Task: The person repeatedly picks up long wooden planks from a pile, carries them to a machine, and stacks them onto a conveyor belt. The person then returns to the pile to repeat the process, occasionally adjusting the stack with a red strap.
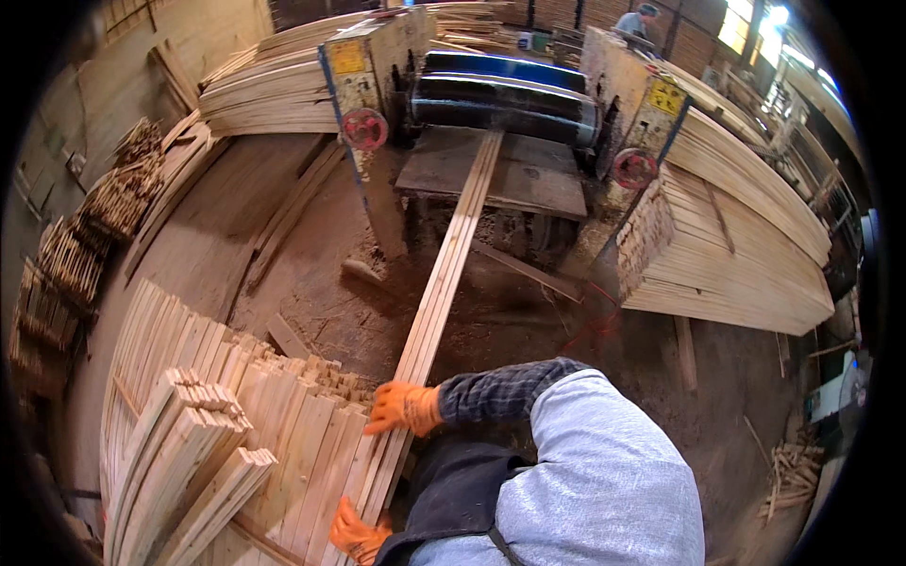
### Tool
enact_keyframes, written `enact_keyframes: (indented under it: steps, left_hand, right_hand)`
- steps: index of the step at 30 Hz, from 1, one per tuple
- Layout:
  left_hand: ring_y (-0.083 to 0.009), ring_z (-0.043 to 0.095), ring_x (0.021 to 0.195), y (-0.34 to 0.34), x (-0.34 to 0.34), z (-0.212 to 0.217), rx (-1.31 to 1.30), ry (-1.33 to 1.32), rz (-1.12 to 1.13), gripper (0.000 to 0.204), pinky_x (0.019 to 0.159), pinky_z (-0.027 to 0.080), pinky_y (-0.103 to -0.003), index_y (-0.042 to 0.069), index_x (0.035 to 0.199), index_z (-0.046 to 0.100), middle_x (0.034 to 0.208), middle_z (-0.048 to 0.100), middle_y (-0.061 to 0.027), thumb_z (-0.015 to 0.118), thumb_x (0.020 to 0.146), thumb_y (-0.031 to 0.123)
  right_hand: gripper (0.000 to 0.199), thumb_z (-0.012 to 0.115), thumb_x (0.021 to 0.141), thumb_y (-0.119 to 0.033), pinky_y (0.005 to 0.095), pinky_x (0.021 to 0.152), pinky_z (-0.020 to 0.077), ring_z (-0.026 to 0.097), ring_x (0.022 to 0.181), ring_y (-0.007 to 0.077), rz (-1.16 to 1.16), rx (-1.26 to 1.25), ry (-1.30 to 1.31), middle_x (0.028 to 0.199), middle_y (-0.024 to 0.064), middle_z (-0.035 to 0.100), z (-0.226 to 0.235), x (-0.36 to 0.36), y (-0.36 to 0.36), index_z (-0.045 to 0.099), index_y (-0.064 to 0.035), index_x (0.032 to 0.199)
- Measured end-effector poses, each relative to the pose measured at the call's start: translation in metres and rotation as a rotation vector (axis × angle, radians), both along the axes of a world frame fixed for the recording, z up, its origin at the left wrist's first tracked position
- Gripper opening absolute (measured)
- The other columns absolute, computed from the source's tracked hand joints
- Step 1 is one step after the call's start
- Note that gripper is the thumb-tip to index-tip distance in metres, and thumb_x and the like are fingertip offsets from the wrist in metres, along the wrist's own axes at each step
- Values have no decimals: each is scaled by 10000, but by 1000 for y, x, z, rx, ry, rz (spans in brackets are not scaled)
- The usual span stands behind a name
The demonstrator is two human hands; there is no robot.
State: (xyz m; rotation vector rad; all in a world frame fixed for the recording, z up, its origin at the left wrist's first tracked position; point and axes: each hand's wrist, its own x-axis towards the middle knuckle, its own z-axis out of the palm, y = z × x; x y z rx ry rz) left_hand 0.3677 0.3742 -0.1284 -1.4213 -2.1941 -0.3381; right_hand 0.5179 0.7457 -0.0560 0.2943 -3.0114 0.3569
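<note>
Several long, narrow wooden strips point(451, 259) lie side by side. They run from beside my body up to the dark metal bed point(538, 179) of a roller machine, their far ends under its black roller housing point(500, 99). My right hand point(404, 407), in an orange glove, is closed over these strips partway along. Closer to me, my left hand point(359, 536), also orange-gloved, grips them by the left edge; some of its fingers are hidden. A low stack of pale boards point(302, 434) sits just left of both hands, with bundled strips point(193, 424) on top.
Red handwheels point(364, 129) point(635, 168) project from the machine's worn side posts. A large lumber stack point(736, 245) stands right of it, another point(274, 99) behind left. Bundled sticks point(123, 179) line the left wall. Scrap wood point(528, 271) litters the dusty floor. Another person point(638, 21) is far behind.
</note>
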Motion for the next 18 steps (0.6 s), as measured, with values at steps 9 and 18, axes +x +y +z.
enact_keyframes:
  steps: [9, 18]
  left_hand:
    - [-384, 692, 987, -38, -26, 30, -229, -211, 138, 784, 885, 559, -530, 84, 1262, 690, 1075, 720, -150, 655, 863, 758]
    - [-382, 688, 999, -16, -35, 31, -259, -248, 124, 761, 897, 553, -530, 92, 1280, 684, 1088, 720, -148, 663, 862, 728]
  right_hand:
    - [520, 764, 775, -108, 481, 1141, 414, 677, 1147, 291, -161, 115, -151, 1183, 79, 724, 6, 12, 61, 654, -195, 1276]
    - [411, 751, 807, -77, 443, 1166, 412, 685, 1129, 287, -374, 305, -269, 1153, 85, 725, 11, 30, 163, 662, -147, 1202]
